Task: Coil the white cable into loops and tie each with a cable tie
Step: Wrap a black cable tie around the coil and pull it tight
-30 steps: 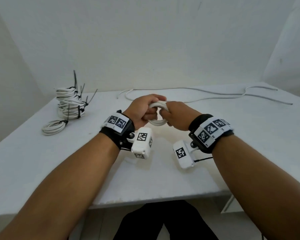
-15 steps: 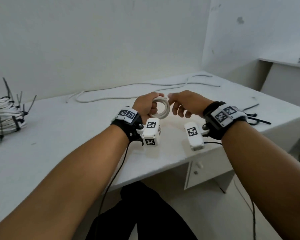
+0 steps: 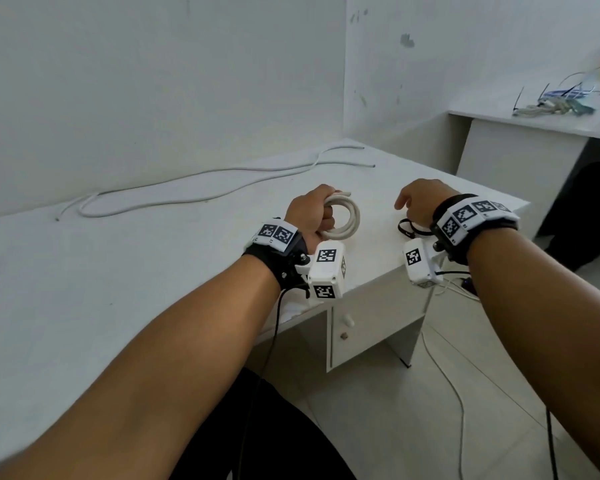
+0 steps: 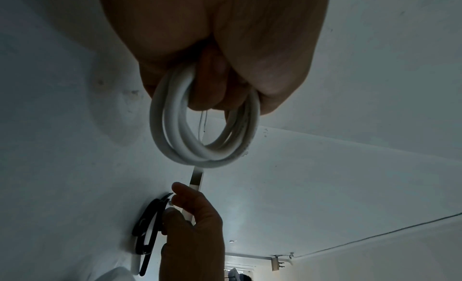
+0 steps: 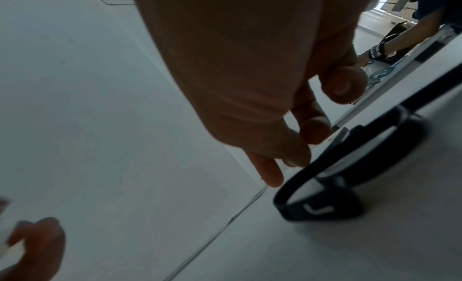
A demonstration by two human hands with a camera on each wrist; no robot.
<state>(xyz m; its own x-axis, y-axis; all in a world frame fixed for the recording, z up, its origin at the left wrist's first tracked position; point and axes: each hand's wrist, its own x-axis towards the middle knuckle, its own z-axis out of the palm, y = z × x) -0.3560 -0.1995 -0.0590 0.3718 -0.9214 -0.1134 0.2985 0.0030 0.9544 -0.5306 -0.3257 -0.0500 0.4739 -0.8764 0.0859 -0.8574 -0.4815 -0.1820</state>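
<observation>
On the white desk [image 3: 118, 289], loose white cable [image 3: 194, 188] lies beyond the left hand [image 3: 309, 216], whose curled fingers grip the coiled cable [image 3: 347, 216]. Only the right wrist view shows the right hand [image 3: 418, 202], fingers loosely spread, probably touching black cable ties [image 5: 350, 178]; half a second ago it was beside the coil

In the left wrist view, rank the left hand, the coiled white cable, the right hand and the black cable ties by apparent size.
1. left hand, though it is nearest the camera
2. right hand
3. coiled white cable, looks close to the right hand in size, so that order is unsure
4. black cable ties
</observation>
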